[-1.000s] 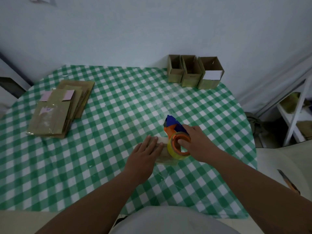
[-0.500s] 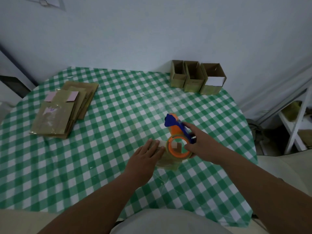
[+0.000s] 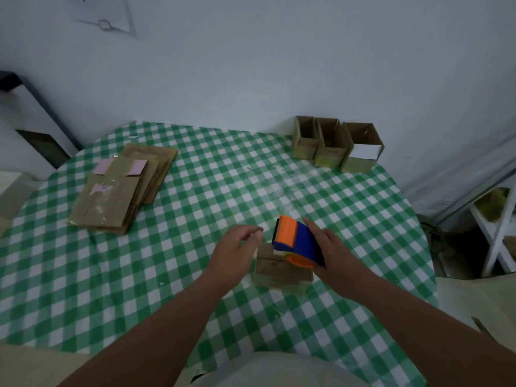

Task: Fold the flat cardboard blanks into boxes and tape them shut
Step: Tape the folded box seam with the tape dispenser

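Observation:
A small brown cardboard box (image 3: 282, 270) stands on the green checked table near its front middle. My right hand (image 3: 336, 254) grips an orange and blue tape dispenser (image 3: 297, 241), which is tilted over the box's top. My left hand (image 3: 234, 254) hovers at the box's left side with its fingers spread; whether it touches the box is unclear. A stack of flat cardboard blanks (image 3: 120, 188) lies at the left of the table. Three folded open-topped boxes (image 3: 335, 145) stand in a row at the back right.
The round table (image 3: 195, 219) ends close to a pale wall behind. A white shelf frame (image 3: 499, 233) stands on the floor at the right. A dark and white cabinet (image 3: 30, 129) is at the far left.
My right hand has turned the dispenser over, so its orange and blue body now faces up above the box. My left hand has lifted off the box and spread its fingers.

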